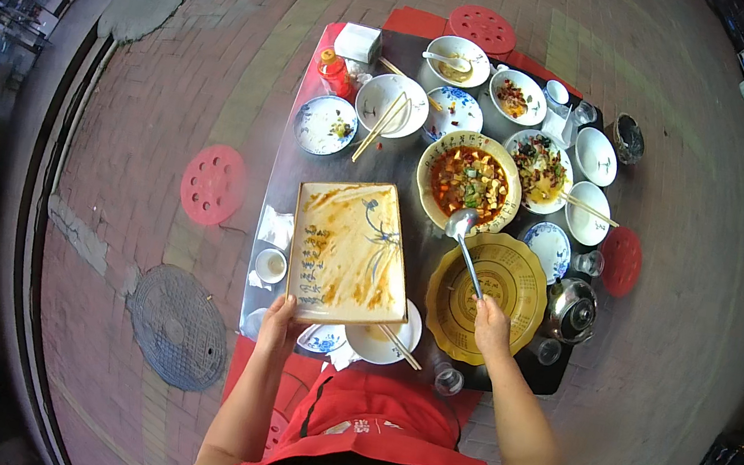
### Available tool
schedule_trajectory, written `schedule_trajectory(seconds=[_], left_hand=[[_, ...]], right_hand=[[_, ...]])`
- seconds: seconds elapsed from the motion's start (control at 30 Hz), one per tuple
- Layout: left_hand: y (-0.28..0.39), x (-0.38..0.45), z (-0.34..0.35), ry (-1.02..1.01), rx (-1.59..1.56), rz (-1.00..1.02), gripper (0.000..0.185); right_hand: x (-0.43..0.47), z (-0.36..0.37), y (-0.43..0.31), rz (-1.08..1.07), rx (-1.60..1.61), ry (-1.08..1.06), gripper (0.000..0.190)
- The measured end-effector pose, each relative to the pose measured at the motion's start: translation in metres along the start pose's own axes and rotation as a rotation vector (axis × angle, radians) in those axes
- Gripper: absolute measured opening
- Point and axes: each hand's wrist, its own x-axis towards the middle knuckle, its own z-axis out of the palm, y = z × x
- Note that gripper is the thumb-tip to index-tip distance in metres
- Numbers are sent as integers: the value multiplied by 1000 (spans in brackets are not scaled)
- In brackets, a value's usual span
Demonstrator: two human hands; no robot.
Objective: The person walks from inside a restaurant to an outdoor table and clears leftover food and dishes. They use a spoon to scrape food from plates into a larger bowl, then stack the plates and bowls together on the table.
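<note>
My left hand [280,318] grips the near left corner of a rectangular ceramic plate [351,251] smeared with brown sauce, held over the table's left part. My right hand [492,326] is closed round the handle of a metal serving spoon [471,263]. The spoon's bowl lies at the near rim of a large bowl of tofu in red sauce [470,182]. Under my right hand is a yellow scalloped dish [447,309] with no food in it. Below the rectangular plate, a white bowl [369,345] with chopsticks [402,347] is partly hidden.
Around them on the dark table [388,170] stand used bowls, a plate of food scraps [540,171], a red bottle [336,74], a tissue box [358,43], glasses and a metal teapot [571,311]. Red stools [213,184] surround the table. A manhole cover [177,326] lies at the left.
</note>
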Motion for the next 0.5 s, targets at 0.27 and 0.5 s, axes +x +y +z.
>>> schedule_trajectory(seconds=[0.27, 0.5], left_hand=[[4, 54, 0, -65, 19, 39, 26], [-2, 92, -6, -169, 68, 4, 28]], right_hand=[[-16, 6, 12, 2, 87, -16, 19], [-69, 55, -2, -209, 149, -44, 13]])
